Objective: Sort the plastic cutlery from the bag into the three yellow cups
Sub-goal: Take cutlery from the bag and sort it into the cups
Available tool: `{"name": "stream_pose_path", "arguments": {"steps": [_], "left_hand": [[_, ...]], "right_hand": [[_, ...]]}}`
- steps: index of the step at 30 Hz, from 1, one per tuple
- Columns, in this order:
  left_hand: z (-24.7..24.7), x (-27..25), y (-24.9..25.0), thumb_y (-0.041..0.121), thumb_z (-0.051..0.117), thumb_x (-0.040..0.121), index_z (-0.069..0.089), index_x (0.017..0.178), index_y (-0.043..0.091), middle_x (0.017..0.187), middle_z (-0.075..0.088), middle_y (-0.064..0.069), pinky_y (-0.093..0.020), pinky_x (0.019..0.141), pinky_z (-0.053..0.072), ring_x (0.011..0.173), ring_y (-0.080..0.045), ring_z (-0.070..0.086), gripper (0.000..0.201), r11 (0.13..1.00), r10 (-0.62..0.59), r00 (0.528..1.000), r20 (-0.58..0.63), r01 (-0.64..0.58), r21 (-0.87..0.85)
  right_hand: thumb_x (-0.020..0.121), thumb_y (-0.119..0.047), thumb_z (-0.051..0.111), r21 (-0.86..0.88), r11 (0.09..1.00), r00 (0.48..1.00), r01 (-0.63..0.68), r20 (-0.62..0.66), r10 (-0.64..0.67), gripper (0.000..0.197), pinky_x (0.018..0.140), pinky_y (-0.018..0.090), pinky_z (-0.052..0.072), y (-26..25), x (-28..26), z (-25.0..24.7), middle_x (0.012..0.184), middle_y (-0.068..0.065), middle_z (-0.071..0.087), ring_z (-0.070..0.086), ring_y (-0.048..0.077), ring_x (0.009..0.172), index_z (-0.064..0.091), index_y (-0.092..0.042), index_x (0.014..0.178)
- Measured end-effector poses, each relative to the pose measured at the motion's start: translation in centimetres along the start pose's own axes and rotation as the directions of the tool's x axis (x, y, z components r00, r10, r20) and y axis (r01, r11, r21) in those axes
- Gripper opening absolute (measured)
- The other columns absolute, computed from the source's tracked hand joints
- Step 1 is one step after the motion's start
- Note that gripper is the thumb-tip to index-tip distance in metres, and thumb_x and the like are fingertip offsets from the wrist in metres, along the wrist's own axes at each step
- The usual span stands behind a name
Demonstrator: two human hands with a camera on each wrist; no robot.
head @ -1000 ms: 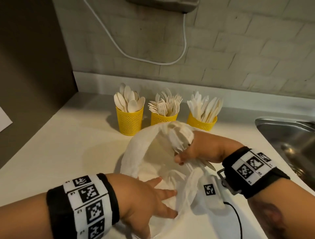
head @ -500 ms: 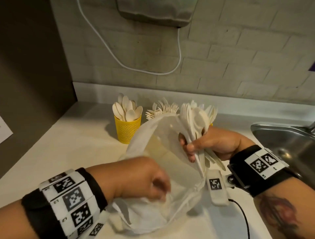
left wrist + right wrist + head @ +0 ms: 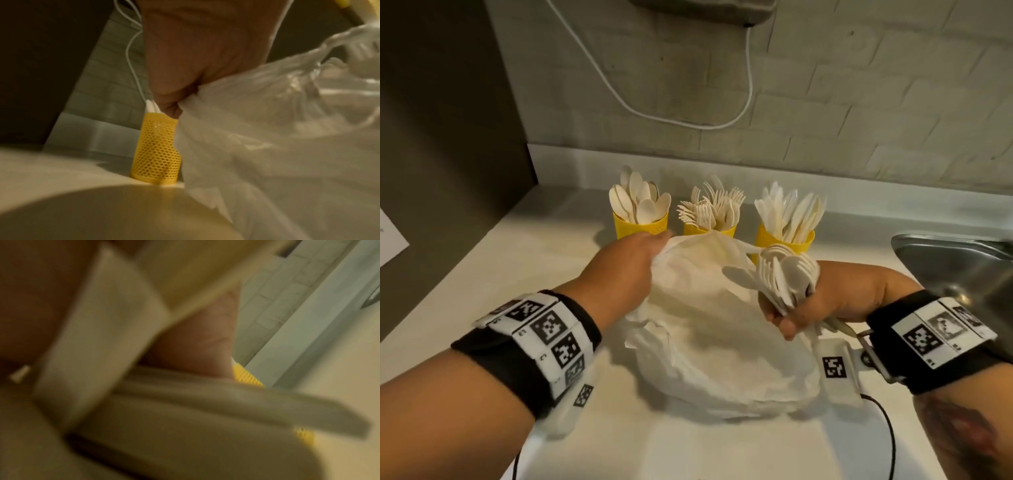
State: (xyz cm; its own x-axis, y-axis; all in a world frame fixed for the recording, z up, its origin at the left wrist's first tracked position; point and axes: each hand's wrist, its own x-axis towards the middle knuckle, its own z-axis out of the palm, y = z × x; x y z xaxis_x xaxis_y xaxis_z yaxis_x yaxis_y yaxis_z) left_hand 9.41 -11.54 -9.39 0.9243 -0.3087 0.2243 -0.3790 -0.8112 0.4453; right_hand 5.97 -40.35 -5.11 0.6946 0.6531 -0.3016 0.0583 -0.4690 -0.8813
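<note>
Three yellow mesh cups stand at the back of the counter: the left cup [image 3: 641,229] with spoons, the middle cup [image 3: 708,231] with forks, the right cup [image 3: 784,240] with knives. A white plastic bag [image 3: 722,335] lies crumpled in front of them. My left hand [image 3: 633,263] grips the bag's far rim beside the left cup [image 3: 157,152]; the bag [image 3: 277,138] fills the right of the left wrist view. My right hand [image 3: 801,308] holds a bundle of white cutlery [image 3: 780,277] upright over the bag's right side. The right wrist view is blurred; cutlery handles [image 3: 226,402] cross it.
A steel sink [image 3: 962,267] lies at the right edge of the counter [image 3: 517,274]. A dark panel [image 3: 441,137] bounds the left side. A white cable [image 3: 640,109] hangs on the brick wall under a wall-mounted unit. A thin black wire [image 3: 887,431] trails from my right wrist.
My left hand has come out of the bag and moved to its far rim, gripping it. The right hand has lifted the cutlery bundle out of the bag.
</note>
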Motion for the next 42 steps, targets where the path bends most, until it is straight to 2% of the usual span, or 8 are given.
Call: {"name": "stream_pose_path", "arguments": {"steps": [6, 9, 14, 19, 22, 25, 30, 42], "left_hand": [[0.6, -1.0, 1.1, 0.044, 0.053, 0.083, 0.04, 0.147, 0.037, 0.158, 0.03, 0.001, -0.035, 0.117, 0.024, 0.142, -0.027, 0.031, 0.066, 0.984, 0.16, 0.98, 0.118, -0.167, 0.057], [2.3, -3.2, 3.4, 0.091, 0.04, 0.065, 0.004, 0.15, 0.054, 0.164, -0.014, 0.005, -0.047, 0.122, 0.003, 0.15, -0.023, -0.003, 0.1, 0.933, 0.214, 0.811, 0.545, -0.334, 0.132], [5.0, -4.6, 3.3, 0.073, 0.052, 0.081, -0.014, 0.148, 0.053, 0.16, -0.03, 0.008, -0.061, 0.112, -0.015, 0.147, -0.028, -0.026, 0.096, 0.829, 0.105, 0.583, 0.806, -0.499, 0.253], [1.6, -2.9, 3.8, 0.066, 0.053, 0.086, 0.02, 0.151, 0.046, 0.165, 0.009, 0.009, -0.057, 0.114, -0.019, 0.151, -0.024, -0.013, 0.075, 0.851, 0.095, 0.682, 0.725, -0.434, 0.297], [-3.1, -1.1, 5.8, 0.061, 0.057, 0.085, 0.056, 0.132, 0.041, 0.143, 0.05, 0.018, -0.043, 0.119, 0.025, 0.141, -0.006, 0.035, 0.051, 0.978, 0.141, 0.895, 0.423, -0.058, -0.202], [-6.2, 0.9, 7.8, 0.064, 0.048, 0.078, 0.067, 0.114, 0.028, 0.121, 0.069, 0.007, -0.039, 0.102, 0.044, 0.118, -0.01, 0.06, 0.054, 0.365, -0.081, 0.968, 0.238, 0.251, -0.896], [-5.6, 3.1, 10.2, 0.066, 0.025, 0.096, 0.06, 0.113, -0.002, 0.091, 0.062, -0.019, -0.05, 0.082, 0.051, 0.093, -0.033, 0.061, 0.078, -0.318, -0.119, 0.873, 0.473, 0.418, -0.851], [-1.0, 1.8, 9.2, 0.038, 0.044, 0.097, 0.074, 0.089, 0.018, 0.088, 0.074, -0.006, -0.043, 0.079, 0.055, 0.08, -0.025, 0.067, 0.037, -0.373, -0.22, 0.772, 0.596, 0.498, -0.783]], "right_hand": [[0.074, -0.004, 0.076, 0.16, 0.974, 0.978, 0.161, -0.16, -0.135, 0.016, 0.071, 0.031, 0.052, 0.1, -1.3, -0.7, 0.075, 0.01, 0.062, 0.06, 0.022, 0.072, 0.062, -0.001, 0.082], [0.065, -0.019, 0.087, 0.378, 0.879, 0.931, 0.29, -0.325, -0.167, 0.031, 0.078, 0.039, 0.051, -0.2, -0.8, -0.9, 0.076, 0.009, 0.061, 0.06, 0.023, 0.073, 0.065, -0.01, 0.085], [0.077, -0.019, 0.074, 0.595, 0.651, 0.81, 0.472, -0.584, -0.054, 0.014, 0.074, 0.034, 0.058, -2.7, 0.4, -1.0, 0.073, 0.003, 0.06, 0.066, 0.016, 0.071, 0.063, -0.013, 0.081], [0.075, -0.016, 0.068, 0.608, 0.523, 0.673, 0.597, -0.735, 0.087, 0.012, 0.072, 0.03, 0.061, -6.8, -0.1, -2.0, 0.072, 0.003, 0.067, 0.07, 0.013, 0.067, 0.064, -0.01, 0.084], [0.085, -0.013, 0.066, 0.555, 0.49, 0.615, 0.672, -0.787, 0.047, 0.006, 0.075, 0.027, 0.06, -9.3, -0.1, -2.5, 0.069, 0.001, 0.067, 0.069, 0.011, 0.064, 0.063, -0.011, 0.079], [0.091, -0.009, 0.062, 0.455, 0.482, 0.545, 0.749, -0.837, -0.057, 0.014, 0.073, 0.023, 0.058, -11.7, 0.8, -2.0, 0.064, -0.001, 0.065, 0.067, 0.009, 0.064, 0.062, -0.011, 0.077], [0.083, -0.004, 0.071, 0.259, 0.531, 0.422, 0.807, -0.882, -0.21, 0.013, 0.07, 0.028, 0.053, -12.7, 4.9, 1.0, 0.069, 0.001, 0.062, 0.062, 0.014, 0.07, 0.064, -0.014, 0.083], [0.076, 0.0, 0.079, 0.113, 0.786, 0.349, 0.608, -0.927, -0.137, 0.016, 0.07, 0.024, 0.057, -7.6, 8.7, 6.1, 0.075, 0.0, 0.073, 0.071, 0.011, 0.074, 0.071, -0.009, 0.087]]}}
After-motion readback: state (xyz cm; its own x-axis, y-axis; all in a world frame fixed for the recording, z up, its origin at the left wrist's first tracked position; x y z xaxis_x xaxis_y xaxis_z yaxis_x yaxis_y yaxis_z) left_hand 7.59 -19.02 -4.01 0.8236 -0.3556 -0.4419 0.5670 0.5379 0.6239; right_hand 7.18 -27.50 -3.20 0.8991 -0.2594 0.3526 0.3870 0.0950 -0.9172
